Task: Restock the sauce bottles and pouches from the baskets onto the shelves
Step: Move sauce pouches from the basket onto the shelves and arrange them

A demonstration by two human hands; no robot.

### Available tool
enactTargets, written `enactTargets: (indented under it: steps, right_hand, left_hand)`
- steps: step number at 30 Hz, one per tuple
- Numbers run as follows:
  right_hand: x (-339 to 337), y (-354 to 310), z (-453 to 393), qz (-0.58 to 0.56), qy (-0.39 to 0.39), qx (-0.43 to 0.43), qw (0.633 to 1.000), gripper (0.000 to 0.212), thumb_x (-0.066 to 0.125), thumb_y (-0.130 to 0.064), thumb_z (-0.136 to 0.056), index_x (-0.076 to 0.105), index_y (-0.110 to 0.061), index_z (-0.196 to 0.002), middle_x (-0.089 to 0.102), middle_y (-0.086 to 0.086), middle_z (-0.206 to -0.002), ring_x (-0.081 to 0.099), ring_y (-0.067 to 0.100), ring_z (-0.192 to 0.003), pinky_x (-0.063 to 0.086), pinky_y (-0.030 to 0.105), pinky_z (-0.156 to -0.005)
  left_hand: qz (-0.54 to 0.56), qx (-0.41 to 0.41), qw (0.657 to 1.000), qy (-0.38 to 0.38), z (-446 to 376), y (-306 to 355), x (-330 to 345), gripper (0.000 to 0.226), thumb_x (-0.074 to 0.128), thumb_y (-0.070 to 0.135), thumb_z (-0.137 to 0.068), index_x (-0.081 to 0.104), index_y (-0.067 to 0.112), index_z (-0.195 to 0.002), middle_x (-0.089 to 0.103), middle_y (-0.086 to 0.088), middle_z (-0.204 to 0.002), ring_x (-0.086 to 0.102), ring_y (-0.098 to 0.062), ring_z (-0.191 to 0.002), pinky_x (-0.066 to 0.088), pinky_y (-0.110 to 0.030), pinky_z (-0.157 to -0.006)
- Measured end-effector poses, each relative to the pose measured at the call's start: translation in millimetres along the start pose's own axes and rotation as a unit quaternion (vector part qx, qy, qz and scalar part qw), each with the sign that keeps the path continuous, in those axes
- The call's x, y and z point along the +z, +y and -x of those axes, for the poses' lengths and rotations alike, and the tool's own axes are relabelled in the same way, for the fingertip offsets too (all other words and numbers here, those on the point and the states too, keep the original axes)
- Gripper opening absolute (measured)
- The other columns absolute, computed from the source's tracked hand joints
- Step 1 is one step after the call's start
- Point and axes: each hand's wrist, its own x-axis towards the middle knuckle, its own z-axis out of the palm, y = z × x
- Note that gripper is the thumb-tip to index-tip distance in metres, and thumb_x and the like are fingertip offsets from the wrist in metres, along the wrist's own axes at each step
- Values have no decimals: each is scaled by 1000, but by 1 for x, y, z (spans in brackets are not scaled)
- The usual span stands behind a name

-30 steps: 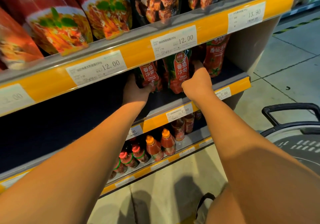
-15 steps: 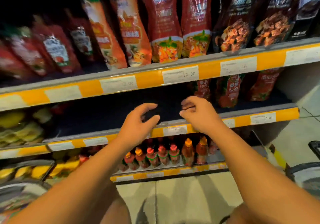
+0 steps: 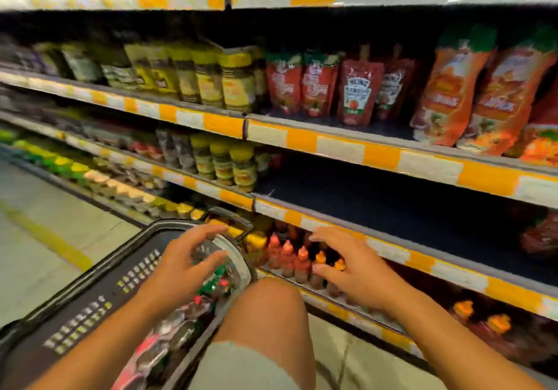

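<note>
A black plastic shopping basket (image 3: 90, 287) with slotted walls stands on the floor at lower left, directly in front of the shelving. It contains packaged goods in red, green and dark wrappers (image 3: 208, 287); motion blur prevents telling pouches from bottles there.

The left hand (image 3: 184, 266) hovers over the basket's far end, fingers spread and lightly bent, thumb apart from them. Its grip is apart and holds nothing; whether the fingertips touch the contents cannot be told.

The right hand (image 3: 350, 272) hangs in front of the lowest shelf edge, fingers splayed, grip likewise apart and empty. It lies in front of a row of small red sauce bottles with red and orange caps (image 3: 294, 261) standing on the bottom shelf; contact with them cannot be confirmed.

The dark-lined shelf with yellow and white price strip (image 3: 377, 190) above the bottles is largely bare at centre. One shelf higher stand red Heinz ketchup pouches (image 3: 357, 94), orange sauce pouches (image 3: 471, 94) to their right, and yellow-lidded jars (image 3: 235, 82) to their left. More yellow-lidded jars (image 3: 223, 163) stand below those. A bare knee (image 3: 268, 314) shows between the arms.
</note>
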Motion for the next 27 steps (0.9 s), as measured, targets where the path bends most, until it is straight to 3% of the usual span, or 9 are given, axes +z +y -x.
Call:
enactTargets:
  steps: [4, 6, 8, 13, 18, 21, 27]
  right_hand:
    - [36, -36, -23, 4, -26, -34, 999, 53, 67, -48, -93, 50, -43, -142, 44, -29, -147, 40, -5, -136, 34, 19, -111]
    - [55, -54, -37, 10, -43, -44, 998, 51, 67, -50, -93, 47, -48, -141, 42, -34, -144, 40, -8, -133, 36, 23, -110]
    - [72, -73, -55, 23, -71, -50, 996, 51, 65, -50, -94, 46, -48, -142, 42, -32, -144, 39, -8, -130, 37, 24, -109]
    - [113, -114, -113, 70, -136, -55, 987, 53, 66, -46, -97, 47, -39, -145, 45, -17, -149, 45, 9, -136, 39, 33, -111]
    - [165, -138, -164, 132, -216, -26, 967, 58, 70, -32, -95, 47, -28, -148, 45, 1, -152, 55, 25, -129, 47, 38, -101]
    - [198, -141, -187, 172, -261, -4, 950, 64, 74, -28, -93, 46, -23, -150, 47, 5, -150, 53, 29, -132, 49, 42, -103]
    - [259, -129, -212, 244, -311, 50, 917, 62, 74, -19, -89, 45, -14, -144, 60, 14, -136, 60, 36, -122, 55, 44, -95]
  left_hand:
    - [-12, -83, 994, 66, 35, -59, -44, 35, 74, 34, -94, 64, 45, -126, 64, 25, -126, 64, -1, -107, 53, -32, -90]
    - [-24, -113, 990, 77, 50, -82, -58, 33, 73, 35, -94, 65, 47, -123, 62, 29, -125, 57, 13, -110, 46, -18, -89]
    - [-21, -141, 986, 91, 63, -104, -65, 32, 74, 28, -94, 65, 47, -119, 61, 27, -124, 53, 20, -112, 41, -13, -94]
    - [-39, -209, 973, 85, 76, -155, -51, 29, 70, 24, -96, 67, 33, -123, 64, 11, -129, 60, -11, -120, 48, -38, -103]
    - [-50, -240, 968, 61, 71, -190, -15, 35, 66, 19, -93, 65, 31, -126, 61, 11, -132, 58, -13, -121, 44, -29, -97]
    - [-65, -235, 969, 29, 57, -203, 6, 41, 64, 14, -89, 64, 24, -130, 60, 4, -133, 56, -18, -121, 43, -27, -98]
    - [-183, -227, 956, -22, 27, -222, 36, 59, 70, 23, -82, 52, 19, -138, 52, -4, -134, 51, -26, -123, 47, -40, -101]
